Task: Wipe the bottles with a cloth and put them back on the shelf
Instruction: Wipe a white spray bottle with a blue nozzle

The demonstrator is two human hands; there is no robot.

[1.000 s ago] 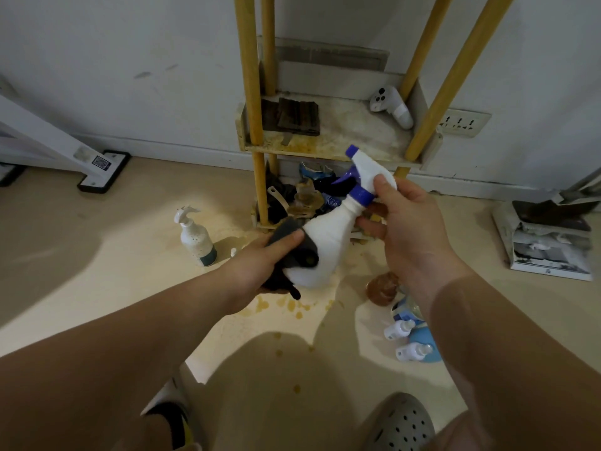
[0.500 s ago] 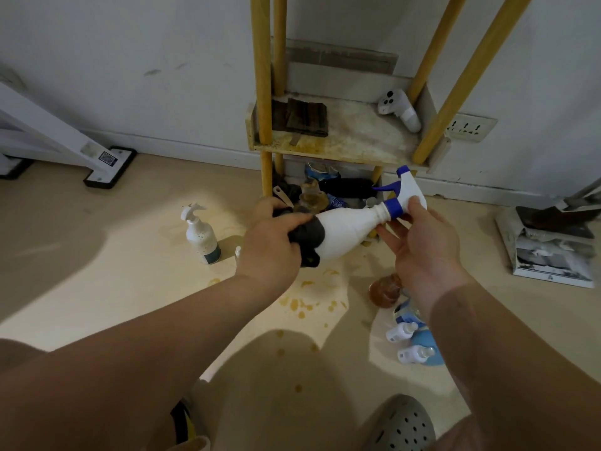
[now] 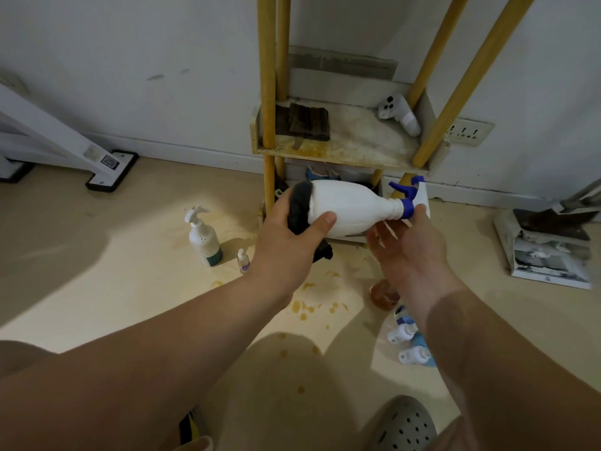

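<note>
From the head camera, the spray bottle point(image 3: 351, 206) now lies level across the middle of the frame, base to the left and blue trigger to the right, in front of the lower tier of the shelf point(image 3: 357, 148). A second ago it stood slanted, nozzle toward the upper centre, with the cloth point(image 3: 300, 206) rubbing its lower side. It has since been tipped flat, and the cloth has slid down to cap the base.

The left hand point(image 3: 289, 242) grips the dark cloth around that base. Its thumb presses on the white body just right of the cloth, and its fingers curl behind, out of sight. The right hand point(image 3: 409, 252) has let go of the neck it was clasping and sits palm up beneath it. Its fingers are fairly straight and a little spread under the shoulder, and the thumb tip touches the blue collar (a cradle, not a pinch).

I take this to mean that the sides are done and the bottom is getting its turn, so this bottle is probably close to going back on the shelf. The stained upper tier at centre top has bare room. More remains after that: a pump bottle point(image 3: 203, 237) stands on the floor at centre left, and small white bottles point(image 3: 405, 333) lie at lower right.
</note>
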